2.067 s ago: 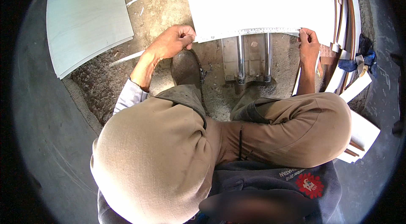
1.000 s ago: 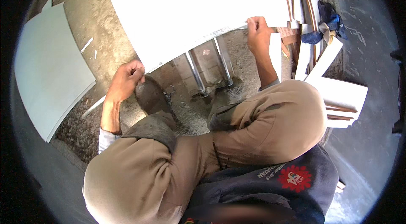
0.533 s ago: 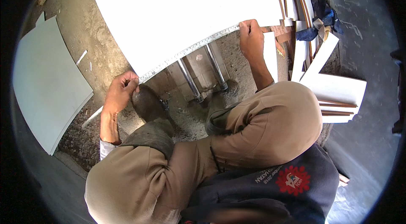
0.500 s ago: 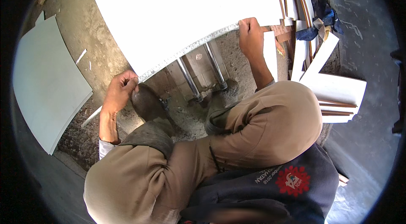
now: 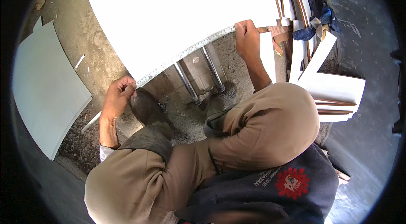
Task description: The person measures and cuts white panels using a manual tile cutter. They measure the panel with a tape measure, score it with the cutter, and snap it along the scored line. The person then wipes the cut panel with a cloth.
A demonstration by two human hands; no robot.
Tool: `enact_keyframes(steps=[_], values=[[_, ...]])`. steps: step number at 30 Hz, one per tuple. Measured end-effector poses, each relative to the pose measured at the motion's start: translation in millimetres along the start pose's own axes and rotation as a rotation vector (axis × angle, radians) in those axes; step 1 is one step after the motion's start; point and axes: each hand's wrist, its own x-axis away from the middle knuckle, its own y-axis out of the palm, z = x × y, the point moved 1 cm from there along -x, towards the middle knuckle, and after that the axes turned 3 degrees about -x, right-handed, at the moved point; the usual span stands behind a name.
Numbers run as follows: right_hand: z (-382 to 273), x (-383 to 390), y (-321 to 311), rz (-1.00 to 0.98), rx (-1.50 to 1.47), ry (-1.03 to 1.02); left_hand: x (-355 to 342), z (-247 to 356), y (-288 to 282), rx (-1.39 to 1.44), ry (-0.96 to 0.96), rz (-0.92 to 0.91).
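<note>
A large white sheet [image 5: 160,8] fills the top middle, with a pale, marked measuring strip [image 5: 186,52] along its lower edge. My left hand [image 5: 119,97] pinches the left end of this strip at the sheet's corner, above my dark shoe [image 5: 146,109]. Farther right, my right hand [image 5: 248,38] grips the strip at the sheet's edge with curled fingers. Two steel tubes [image 5: 186,81] on a pale, worn block show below the strip, between my hands.
A stack of pale sheets [image 5: 50,88] lies on rough concrete at the left. White and brown offcuts [image 5: 317,59] crowd the right, with a blue cloth [image 5: 323,16] among them. A dark grey floor [image 5: 359,148] runs along the right. My bent legs [image 5: 270,126] fill the lower middle.
The view has swung since the earliest frame, so hands and sheet sit farther left and tilted. In the last half second they shifted slightly left and down, both hands still at the edge.
</note>
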Motion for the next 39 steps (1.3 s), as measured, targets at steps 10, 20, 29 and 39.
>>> enact_keyframes(steps=[10, 20, 29, 39], values=[[3.5, -6.6, 2.6, -0.008, -0.005, -0.017, -3.1, -4.6, 1.5, 0.024, -0.031, -0.025], [2.8, -9.2, -0.8, -0.059, -0.034, -0.012, -2.1, -5.7, 0.9, 0.041, -0.031, -0.044], [17.0, 65.8, -37.4, -0.005, -0.42, 0.241, 25.5, -5.2, 4.3, 0.043, 0.027, -0.094], [4.1, -17.8, 3.0, -0.027, -0.246, 0.113, 93.8, -67.7, -13.7, 0.487, 0.301, 0.58]])
